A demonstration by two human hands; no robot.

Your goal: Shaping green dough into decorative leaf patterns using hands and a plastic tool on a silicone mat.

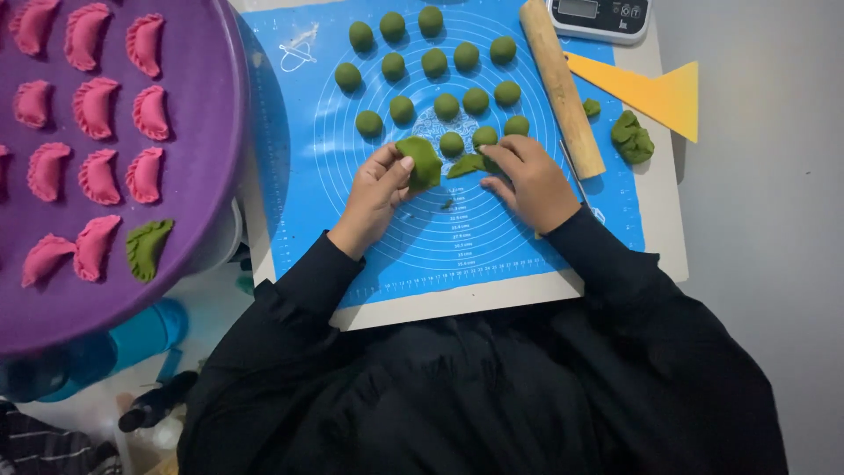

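A folded green dumpling (421, 161) is pinched between the fingers of the left hand (378, 189) just above the blue mat (527, 237), while a loose green dough strip (466, 164) is pressed under the fingertips of the right hand (527, 180), which grasps nothing. If the fold is squeezed unevenly, the seam could be split or the thin dough torn. The dough balls (440, 84) just beyond could be flattened or nudged by the knuckles, and the rolling pin (561, 84) at right could be knocked

purple tray (211, 132): cut off left | scale (598, 18): cut off top
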